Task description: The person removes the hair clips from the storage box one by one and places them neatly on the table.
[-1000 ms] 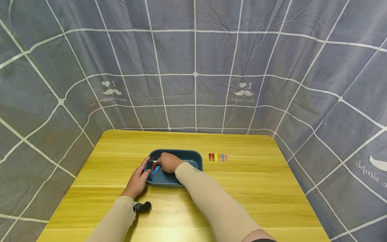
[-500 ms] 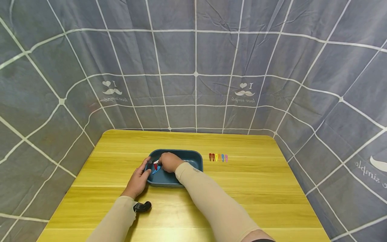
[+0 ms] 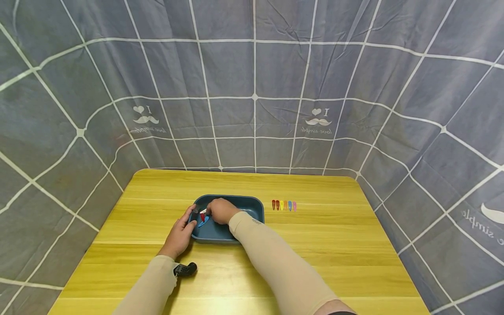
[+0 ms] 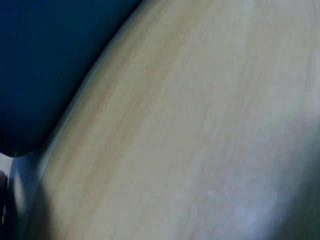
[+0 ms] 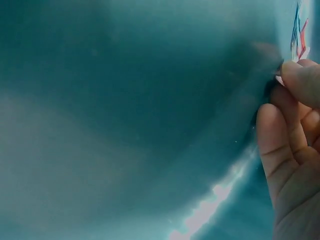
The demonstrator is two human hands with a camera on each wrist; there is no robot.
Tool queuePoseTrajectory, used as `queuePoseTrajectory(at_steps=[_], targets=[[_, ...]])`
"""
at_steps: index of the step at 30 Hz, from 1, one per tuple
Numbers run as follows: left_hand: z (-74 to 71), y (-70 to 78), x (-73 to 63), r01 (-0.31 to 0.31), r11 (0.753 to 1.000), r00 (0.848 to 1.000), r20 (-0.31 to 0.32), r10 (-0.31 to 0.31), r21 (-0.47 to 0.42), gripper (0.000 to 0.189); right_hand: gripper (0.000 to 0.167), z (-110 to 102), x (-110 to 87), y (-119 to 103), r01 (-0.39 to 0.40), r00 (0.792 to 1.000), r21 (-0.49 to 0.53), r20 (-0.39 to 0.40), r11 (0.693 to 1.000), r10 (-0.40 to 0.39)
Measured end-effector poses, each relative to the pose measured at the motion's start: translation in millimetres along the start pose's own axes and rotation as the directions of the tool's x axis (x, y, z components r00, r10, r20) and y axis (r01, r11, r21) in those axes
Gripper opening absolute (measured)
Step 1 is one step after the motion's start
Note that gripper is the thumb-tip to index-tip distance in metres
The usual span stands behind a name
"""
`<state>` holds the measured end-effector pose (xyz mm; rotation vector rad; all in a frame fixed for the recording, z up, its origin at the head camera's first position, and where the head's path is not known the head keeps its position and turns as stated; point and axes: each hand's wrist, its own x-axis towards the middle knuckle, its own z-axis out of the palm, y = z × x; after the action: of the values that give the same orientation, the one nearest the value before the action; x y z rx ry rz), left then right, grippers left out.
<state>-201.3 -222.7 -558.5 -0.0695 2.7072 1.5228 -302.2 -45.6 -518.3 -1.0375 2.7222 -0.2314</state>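
Hair clips (image 3: 281,205): six rowed past the tray's (image 3: 255,215) right edge, others left inside; left hand (image 3: 179,234) uncurled (right hand (image 3: 222,211), I can't tell).

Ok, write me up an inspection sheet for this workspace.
Surface: yellow wood-grain table.
Job's things: blue tray with a blue clip, a red clip and a white piece toward its left end; right of it, a row of six clips on the table: two red, then yellow, orange, blue, pink.
Clutter: nothing seen.
Hands: left hand touches the tray's left rim; right hand is in the tray, fingers curled; whether they pinch anything, cannot tell.
Cables: nothing seen; a black device sits at the left sleeve.
Surroundings: grey curtain with white grid lines.
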Motion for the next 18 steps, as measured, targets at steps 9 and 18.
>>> queuePoseTrajectory(at_steps=[9,18], targets=[[1.0,1.1,-0.4,0.002,1.000,1.000,-0.003,-0.002,0.008,0.056,0.008,-1.8,-5.9,4.2,-0.062,0.997,0.174,-0.029,0.983,0.068],[-0.2,1.8,-1.3,0.002,1.000,1.000,0.003,-0.002,0.006,0.056,0.011,-2.7,-2.0,10.4,-0.052,0.998,0.195,-0.036,0.979,0.060]])
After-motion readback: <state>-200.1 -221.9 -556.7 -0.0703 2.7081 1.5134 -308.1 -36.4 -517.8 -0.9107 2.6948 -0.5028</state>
